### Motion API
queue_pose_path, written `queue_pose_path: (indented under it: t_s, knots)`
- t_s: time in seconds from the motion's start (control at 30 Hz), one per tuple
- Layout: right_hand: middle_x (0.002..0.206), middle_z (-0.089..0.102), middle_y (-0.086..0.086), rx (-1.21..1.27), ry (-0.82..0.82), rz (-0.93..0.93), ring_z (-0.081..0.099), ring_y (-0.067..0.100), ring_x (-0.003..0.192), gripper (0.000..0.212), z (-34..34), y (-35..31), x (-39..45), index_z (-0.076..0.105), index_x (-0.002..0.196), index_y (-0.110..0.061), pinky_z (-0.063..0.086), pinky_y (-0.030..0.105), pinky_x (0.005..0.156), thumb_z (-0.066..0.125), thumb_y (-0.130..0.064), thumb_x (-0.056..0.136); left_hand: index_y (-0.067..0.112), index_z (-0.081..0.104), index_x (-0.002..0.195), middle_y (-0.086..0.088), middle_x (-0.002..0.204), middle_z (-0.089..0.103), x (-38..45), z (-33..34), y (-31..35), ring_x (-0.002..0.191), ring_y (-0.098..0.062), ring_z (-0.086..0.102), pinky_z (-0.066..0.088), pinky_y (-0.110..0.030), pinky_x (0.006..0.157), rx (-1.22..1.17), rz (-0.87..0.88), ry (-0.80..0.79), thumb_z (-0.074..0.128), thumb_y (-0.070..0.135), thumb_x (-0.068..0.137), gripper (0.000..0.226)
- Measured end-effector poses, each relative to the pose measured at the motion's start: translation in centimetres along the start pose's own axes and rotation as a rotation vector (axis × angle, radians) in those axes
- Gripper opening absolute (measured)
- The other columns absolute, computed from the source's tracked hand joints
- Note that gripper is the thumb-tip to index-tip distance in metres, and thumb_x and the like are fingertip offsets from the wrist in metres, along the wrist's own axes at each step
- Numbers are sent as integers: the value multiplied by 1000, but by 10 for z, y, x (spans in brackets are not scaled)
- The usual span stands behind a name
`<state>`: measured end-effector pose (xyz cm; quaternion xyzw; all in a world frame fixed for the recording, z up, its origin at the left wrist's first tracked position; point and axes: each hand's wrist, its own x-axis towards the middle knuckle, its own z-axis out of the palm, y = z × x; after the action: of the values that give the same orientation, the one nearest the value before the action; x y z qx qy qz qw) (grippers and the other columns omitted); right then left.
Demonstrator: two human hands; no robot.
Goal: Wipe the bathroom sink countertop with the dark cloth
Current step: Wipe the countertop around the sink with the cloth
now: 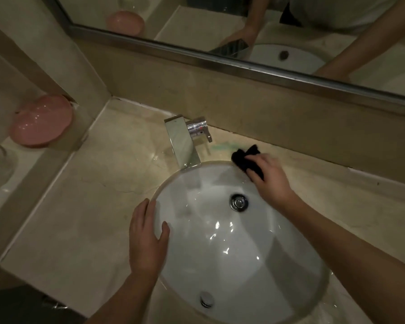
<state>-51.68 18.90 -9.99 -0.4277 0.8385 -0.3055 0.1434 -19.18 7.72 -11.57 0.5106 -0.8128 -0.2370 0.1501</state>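
beige countertop (98, 183) surrounded a white sink (232, 242); right hand (270, 177) gripped the dark cloth (246, 160) with curled fingers beside the faucet (185, 141), left hand (146, 237) rested flat, fingers together, on the rim.

and here's the dark cloth (246, 161), black and bunched into a crumpled wad, two little corners poking up at its far edge, sitting right at the back rim of the sink (232, 265) and lapping just over the lip. it's pressed down on the surface (98, 206), a pale beige marbled stone with thin veins and a wet sheen near the basin. just beyond the cloth, a faint greenish smear (222, 147) lies on the stone, close to the back wall. the sink itself is a white oval bowl set into the stone, glossy with highlights, chrome drain in the middle, overflow hole at the near side.
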Motion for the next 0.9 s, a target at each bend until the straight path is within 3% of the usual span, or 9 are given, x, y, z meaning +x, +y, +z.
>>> queue_pose_path:
  t_s: [0.1,0.2,0.33,0.43,0.63,0.9]
  knots:
    - [120,61,-1,88,-91,-79,54,20,111,30,13,-26,-24,65,126,-19,39,27,93,63,-15,97,18,41,149,-1,154,38,0,1,0,145,-20,32,30,-38,118,-32,18,13,66,11,89,65]
    - [117,61,-11,252,54,22,56,9,112,26,7,-40,-33,65,122,-22,41,21,96,60,-12,99,17,42,149,0,155,38,0,-1,-1,145,-20,33,28,-35,118,-77,35,34,56,24,90,61]
    - [120,61,-3,244,315,103,58,20,113,28,-12,-31,2,64,126,-15,43,32,100,60,-17,98,11,46,146,-3,153,40,2,-1,-3,143,-24,37,31,-39,117,-96,50,44,48,34,90,61]
    - [125,62,10,165,372,222,57,28,117,33,-8,-17,31,63,130,-10,41,33,101,63,-17,97,11,45,146,-2,152,41,3,-1,-2,143,-21,38,31,-37,117,-117,36,49,47,34,89,62]
    - [128,62,14,38,326,208,55,33,117,39,39,-41,54,61,135,-9,40,33,98,62,-18,97,13,45,147,1,151,42,3,-3,-1,142,-17,38,30,-33,117,-139,17,54,49,33,87,63]
    - [128,59,9,-60,-19,-129,52,33,107,34,50,-58,50,63,129,-13,39,33,91,64,-11,95,19,42,148,4,152,41,2,-4,-1,143,-14,35,22,-21,119,-155,-1,36,48,33,87,63]
